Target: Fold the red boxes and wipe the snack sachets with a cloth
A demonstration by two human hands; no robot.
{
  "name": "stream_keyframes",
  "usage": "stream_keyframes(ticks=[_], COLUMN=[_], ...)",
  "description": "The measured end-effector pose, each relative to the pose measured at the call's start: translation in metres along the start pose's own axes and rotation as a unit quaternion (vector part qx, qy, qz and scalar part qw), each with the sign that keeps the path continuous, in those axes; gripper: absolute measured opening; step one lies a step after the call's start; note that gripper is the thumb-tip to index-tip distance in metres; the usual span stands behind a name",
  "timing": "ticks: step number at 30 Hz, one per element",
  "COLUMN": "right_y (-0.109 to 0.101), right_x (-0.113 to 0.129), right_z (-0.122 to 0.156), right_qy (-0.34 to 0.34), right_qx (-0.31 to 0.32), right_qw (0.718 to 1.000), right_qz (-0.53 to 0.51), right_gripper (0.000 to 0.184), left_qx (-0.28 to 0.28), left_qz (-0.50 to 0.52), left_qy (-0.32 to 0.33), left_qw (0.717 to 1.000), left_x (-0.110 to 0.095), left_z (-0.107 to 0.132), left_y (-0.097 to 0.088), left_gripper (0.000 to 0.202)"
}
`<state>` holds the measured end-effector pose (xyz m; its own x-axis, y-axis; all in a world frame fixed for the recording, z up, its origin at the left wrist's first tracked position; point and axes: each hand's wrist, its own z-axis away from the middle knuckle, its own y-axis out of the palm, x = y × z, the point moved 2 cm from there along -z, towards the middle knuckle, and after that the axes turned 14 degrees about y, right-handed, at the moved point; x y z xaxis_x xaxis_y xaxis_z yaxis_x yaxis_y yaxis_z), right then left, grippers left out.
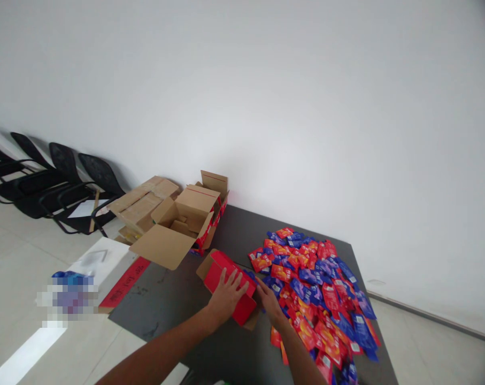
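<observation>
A small red cardboard box (244, 309) with brown inner flaps lies tilted on the dark table. My left hand (226, 294) grips it from above, fingers spread over its red top. At the box's right side, my right hand (269, 300) has its fingers close together on a blue sachet (251, 275) by the box's opening. Most of that sachet is hidden by the box and the fingers. Just right of my right hand spreads a large loose pile of red-orange and blue sachets (306, 286).
Open brown carton (182, 219) stands at the table's back left, with another red-sided carton (222, 200) behind it. A taped carton (146, 200) and a white box with a red strip (124, 286) sit further left. Black chairs (66, 176) line the white wall (266, 107).
</observation>
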<state>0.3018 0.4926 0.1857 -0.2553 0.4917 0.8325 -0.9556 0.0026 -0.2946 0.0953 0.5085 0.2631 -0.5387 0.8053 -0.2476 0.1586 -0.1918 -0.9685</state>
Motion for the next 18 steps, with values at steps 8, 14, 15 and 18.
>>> stream_keyframes(ticks=[8, 14, 15, 18], right_y=[0.035, 0.082, 0.088, 0.106], right_x=[0.019, 0.030, 0.033, 0.044], right_z=[-0.013, -0.023, -0.024, -0.023], right_qy=[0.027, 0.052, 0.052, 0.041], right_qx=[0.052, 0.058, 0.058, 0.070], right_qw=[0.997, 0.995, 0.995, 0.994], right_qz=[-0.043, -0.062, -0.066, -0.076], right_gripper=[0.072, 0.081, 0.082, 0.079], left_qx=[0.014, -0.016, -0.020, -0.016], left_qz=[-0.069, -0.084, -0.080, -0.093], left_qy=[-0.164, -0.220, -0.226, -0.249], left_qw=[0.984, 0.972, 0.971, 0.964], left_x=[-0.008, 0.006, 0.011, 0.028], left_z=[0.005, 0.017, 0.019, 0.024], left_y=[0.016, 0.004, 0.001, -0.006], left_gripper=[0.051, 0.056, 0.057, 0.058])
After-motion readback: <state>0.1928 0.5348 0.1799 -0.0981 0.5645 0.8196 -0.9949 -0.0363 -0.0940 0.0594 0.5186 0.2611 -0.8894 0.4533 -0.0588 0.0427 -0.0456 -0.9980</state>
